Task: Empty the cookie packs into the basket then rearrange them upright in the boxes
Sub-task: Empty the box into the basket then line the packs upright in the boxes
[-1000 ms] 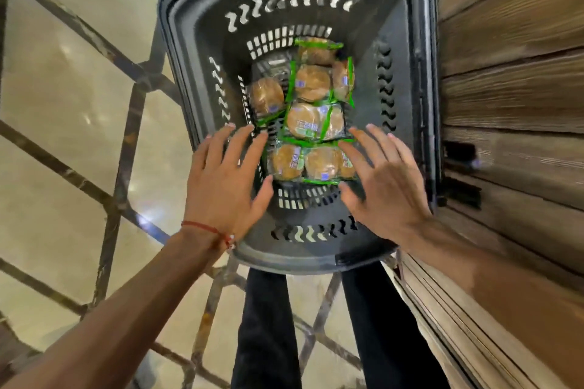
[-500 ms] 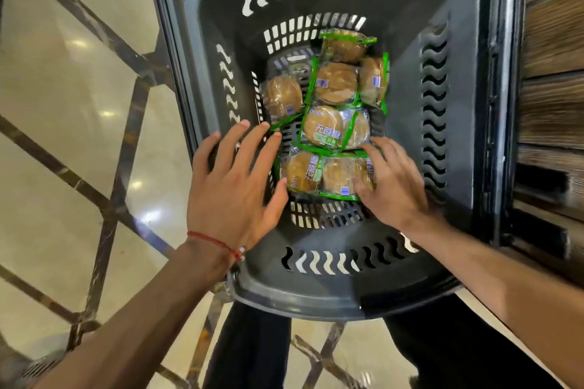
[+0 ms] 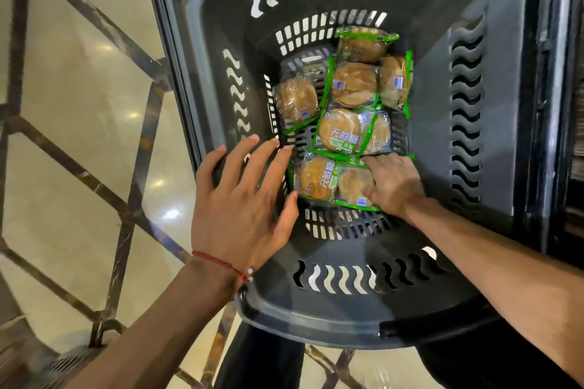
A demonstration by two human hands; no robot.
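Note:
A dark plastic basket (image 3: 493,142) holds several clear, green-edged cookie packs (image 3: 339,133) lying flat on its slotted floor. My right hand (image 3: 393,185) reaches deep into the basket, its fingers resting on the nearest pack (image 3: 352,185) at the front right of the pile; whether it grips the pack I cannot tell. My left hand (image 3: 243,202), a red thread on its wrist, hovers open over the basket's left wall with its fingers spread, the fingertips just left of the packs. No boxes are in view.
The basket stands over a glossy beige floor with a dark metal lattice (image 3: 63,148) to the left. Dark wooden shelving (image 3: 572,104) runs along the right edge. My dark trouser legs (image 3: 262,360) show below the basket's near rim.
My right hand has moved down into the basket onto the nearest pack. The left hand has slid forward slightly. The view has drawn closer to the basket.

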